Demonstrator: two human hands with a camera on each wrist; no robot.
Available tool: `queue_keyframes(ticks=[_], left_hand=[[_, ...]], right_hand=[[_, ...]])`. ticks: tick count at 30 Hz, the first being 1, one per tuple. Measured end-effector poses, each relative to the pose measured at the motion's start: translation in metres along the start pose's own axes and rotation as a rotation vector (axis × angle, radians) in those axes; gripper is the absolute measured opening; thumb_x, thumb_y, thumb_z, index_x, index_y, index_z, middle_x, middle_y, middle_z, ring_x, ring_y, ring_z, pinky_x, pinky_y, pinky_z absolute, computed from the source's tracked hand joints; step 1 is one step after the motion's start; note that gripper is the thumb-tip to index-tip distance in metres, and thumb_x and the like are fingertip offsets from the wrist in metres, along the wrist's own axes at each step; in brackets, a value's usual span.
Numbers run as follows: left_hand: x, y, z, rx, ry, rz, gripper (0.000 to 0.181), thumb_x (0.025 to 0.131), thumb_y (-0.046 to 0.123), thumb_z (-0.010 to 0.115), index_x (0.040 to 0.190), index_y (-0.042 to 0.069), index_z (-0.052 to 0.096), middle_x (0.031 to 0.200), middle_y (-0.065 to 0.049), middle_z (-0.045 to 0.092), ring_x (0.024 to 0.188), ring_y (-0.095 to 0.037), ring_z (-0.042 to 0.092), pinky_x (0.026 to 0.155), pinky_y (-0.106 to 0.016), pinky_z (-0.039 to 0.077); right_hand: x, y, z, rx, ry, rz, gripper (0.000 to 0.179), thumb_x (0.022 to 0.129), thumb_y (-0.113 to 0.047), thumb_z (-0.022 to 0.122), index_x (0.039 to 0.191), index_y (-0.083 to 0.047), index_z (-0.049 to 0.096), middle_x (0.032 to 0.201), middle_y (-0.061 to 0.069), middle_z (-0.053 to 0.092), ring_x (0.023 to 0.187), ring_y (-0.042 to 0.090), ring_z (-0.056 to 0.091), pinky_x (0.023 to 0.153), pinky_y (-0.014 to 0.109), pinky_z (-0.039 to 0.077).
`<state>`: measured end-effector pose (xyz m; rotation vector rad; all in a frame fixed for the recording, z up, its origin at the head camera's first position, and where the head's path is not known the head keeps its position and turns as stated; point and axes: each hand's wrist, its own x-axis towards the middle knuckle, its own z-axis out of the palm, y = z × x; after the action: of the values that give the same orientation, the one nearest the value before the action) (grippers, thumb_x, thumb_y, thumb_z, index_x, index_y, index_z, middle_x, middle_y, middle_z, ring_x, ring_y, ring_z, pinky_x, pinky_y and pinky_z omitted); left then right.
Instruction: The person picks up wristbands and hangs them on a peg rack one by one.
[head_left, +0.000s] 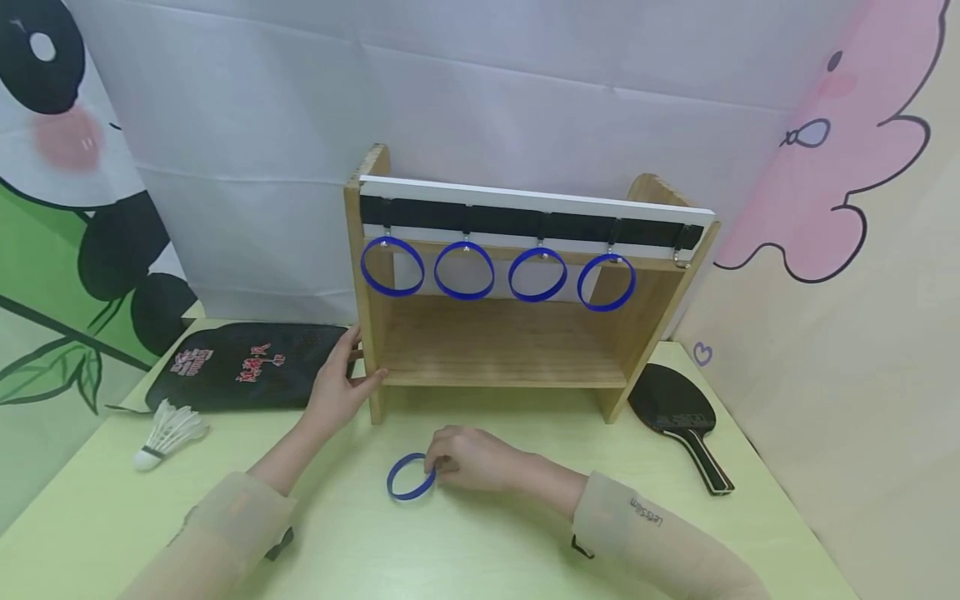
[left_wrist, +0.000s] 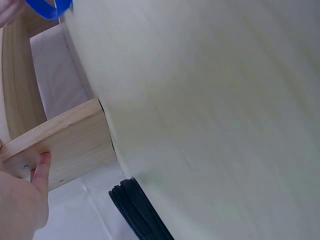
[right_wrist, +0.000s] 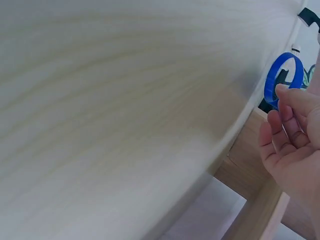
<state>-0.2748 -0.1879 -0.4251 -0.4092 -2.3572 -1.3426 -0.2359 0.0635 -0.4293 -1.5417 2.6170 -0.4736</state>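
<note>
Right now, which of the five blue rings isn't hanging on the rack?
The blue ring on the table, pinched by the right hand; the other four hang from the wooden rack's hooks.

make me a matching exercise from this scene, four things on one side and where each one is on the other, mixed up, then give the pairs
Things:
1. loose blue ring
2. shuttlecock
3. table tennis paddle
4. black bag

Places:
A. flat on the table to the right of the wooden rack
B. flat on the table to the left of the rack, behind the left hand
C. on the table near its left edge, in front of the bag
D. on the table in front of the rack, at the fingertips of the right hand

Pairs: 1-D, 2-C, 3-A, 4-B
</note>
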Motion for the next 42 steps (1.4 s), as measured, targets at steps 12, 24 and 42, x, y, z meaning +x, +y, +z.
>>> queue_keyframes(ticks=[12, 24, 42], left_hand=[[-0.001, 0.002, -0.001, -0.011, -0.011, -0.006, 0.082, 0.087, 0.017, 0.069, 0.152, 0.022, 0.018, 0.145, -0.018, 0.034, 0.12, -0.037, 0.049, 0.078, -0.038, 0.059], [0.0, 0.003, -0.002, -0.009, -0.015, -0.012, 0.082, 0.087, 0.015, 0.069, 0.152, 0.02, 0.018, 0.145, -0.02, 0.033, 0.121, -0.037, 0.048, 0.077, -0.038, 0.06], [0.0, 0.002, -0.002, -0.02, -0.015, -0.006, 0.082, 0.087, 0.016, 0.069, 0.152, 0.022, 0.018, 0.145, -0.018, 0.034, 0.119, -0.036, 0.049, 0.077, -0.036, 0.06]], right_hand=[[-0.02, -0.004, -0.032, 0.099, 0.066, -0.004, 0.012, 0.082, -0.006, 0.073, 0.093, -0.009, 0.071, 0.088, -0.003, 0.064, 0.081, 0.01, 0.061, 0.073, 0.01, 0.052], [-0.035, -0.006, -0.062, 0.13, 0.154, -0.042, 0.011, 0.083, -0.009, 0.072, 0.094, -0.012, 0.072, 0.088, -0.005, 0.063, 0.078, 0.005, 0.057, 0.067, 0.015, 0.053], [-0.065, -0.011, -0.109, 0.135, 0.396, -0.075, 0.019, 0.081, -0.01, 0.075, 0.1, -0.011, 0.072, 0.099, -0.003, 0.067, 0.084, 0.009, 0.059, 0.069, 0.017, 0.054]])
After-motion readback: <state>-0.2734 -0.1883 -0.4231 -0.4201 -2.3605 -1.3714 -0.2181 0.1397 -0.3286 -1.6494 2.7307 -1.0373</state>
